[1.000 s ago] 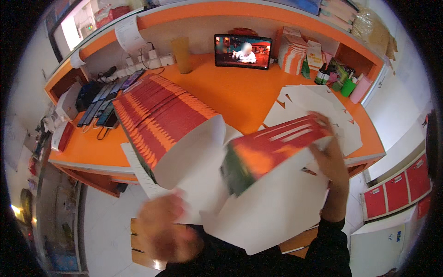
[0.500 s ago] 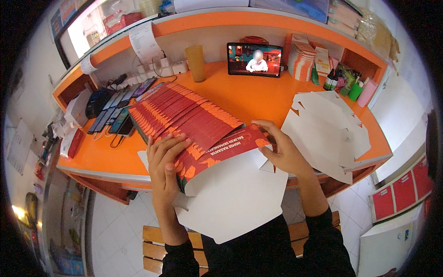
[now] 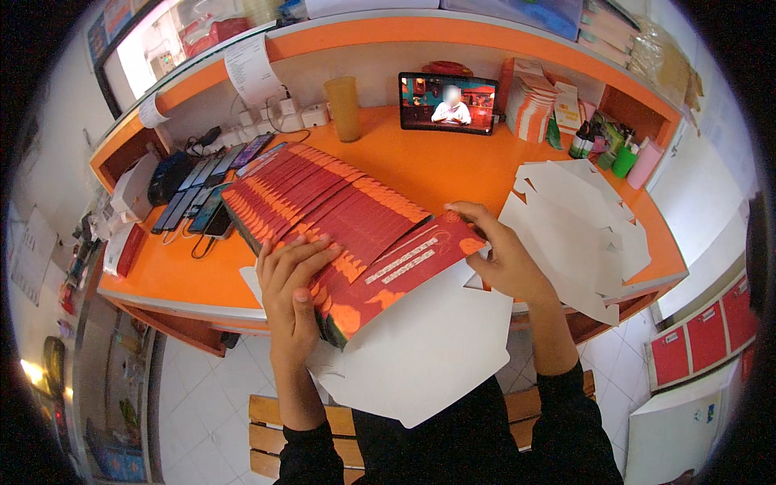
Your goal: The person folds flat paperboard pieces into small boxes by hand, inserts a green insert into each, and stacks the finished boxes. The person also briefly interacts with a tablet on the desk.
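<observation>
Nearest: black sleeves at the lower edge (image 3: 311, 457), cut off by the frame. Slatted wooden bench (image 3: 263, 440) partly hidden behind the forearms and dark clothing.

White panel (image 3: 420, 356) juts out over the lap, pointed toward the person. It runs in under the front carton (image 3: 404, 271); can't make out where one ends and the other begins.

Front carton: red with orange leaf shapes, tilted, on the near end of the carton stack (image 3: 339, 202), between the hands. Left hand (image 3: 287, 283) laid over its left end, fingers extended on top; palm side hidden, so can't tell if it's clamping. Right hand (image 3: 501, 255) gripping the right end, fingers at the far corner, thumb toward the near edge; thumb tip hard to see.

Stack is fanned, edges overlapping, lying on the orange desk (image 3: 388, 166); lower layers mostly covered, count not readable.

Right of it: white flat sheets (image 3: 574, 234), overlapping, near ends past the desk edge. Left: phones (image 3: 190, 198) in rows, some overlapped.

Far side: amber cup (image 3: 343, 109), tablet (image 3: 449, 103) with a lit screen, figure's head blurred. Items by the green cup (image 3: 624, 162) too cluttered to separate. Shelf contents above cut off at the top.
</observation>
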Demonstrator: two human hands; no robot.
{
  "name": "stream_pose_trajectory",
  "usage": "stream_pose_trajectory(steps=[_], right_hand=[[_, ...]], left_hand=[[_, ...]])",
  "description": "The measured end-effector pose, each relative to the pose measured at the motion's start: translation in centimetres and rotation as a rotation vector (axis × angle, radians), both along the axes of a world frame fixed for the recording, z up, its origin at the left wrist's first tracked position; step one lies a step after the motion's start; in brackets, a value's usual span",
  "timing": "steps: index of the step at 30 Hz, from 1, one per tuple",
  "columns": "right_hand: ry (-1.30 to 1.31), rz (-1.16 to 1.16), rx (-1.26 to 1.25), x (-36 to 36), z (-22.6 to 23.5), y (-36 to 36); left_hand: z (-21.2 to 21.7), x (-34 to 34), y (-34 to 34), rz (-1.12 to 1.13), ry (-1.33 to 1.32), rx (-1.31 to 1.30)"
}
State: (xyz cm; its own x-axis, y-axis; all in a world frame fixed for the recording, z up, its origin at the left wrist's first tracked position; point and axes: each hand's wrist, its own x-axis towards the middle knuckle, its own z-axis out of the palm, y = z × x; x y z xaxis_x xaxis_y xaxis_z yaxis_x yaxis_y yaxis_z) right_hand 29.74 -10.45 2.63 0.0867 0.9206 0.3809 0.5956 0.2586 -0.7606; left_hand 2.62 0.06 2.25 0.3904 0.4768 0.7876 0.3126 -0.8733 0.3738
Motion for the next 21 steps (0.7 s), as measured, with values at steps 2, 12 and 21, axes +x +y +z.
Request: stream_pose_trajectory(steps=[2, 12, 21], right_hand=[[-0.048, -0.011, 0.046, -0.5, -0.1, 0.2], [0.324, 0.171, -0.132, 1.4, 0.6, 0.8], [0.35, 0.266, -0.22, 1.8, 1.0, 1.5]], left_hand=[[0.0, 0.2, 0.0, 0.007, -0.005, 0.003], [0.0, 0.4, -0.2, 0.026, -0.008, -0.002], [0.3, 0.4, -0.4, 0.05, 0.015, -0.013]])
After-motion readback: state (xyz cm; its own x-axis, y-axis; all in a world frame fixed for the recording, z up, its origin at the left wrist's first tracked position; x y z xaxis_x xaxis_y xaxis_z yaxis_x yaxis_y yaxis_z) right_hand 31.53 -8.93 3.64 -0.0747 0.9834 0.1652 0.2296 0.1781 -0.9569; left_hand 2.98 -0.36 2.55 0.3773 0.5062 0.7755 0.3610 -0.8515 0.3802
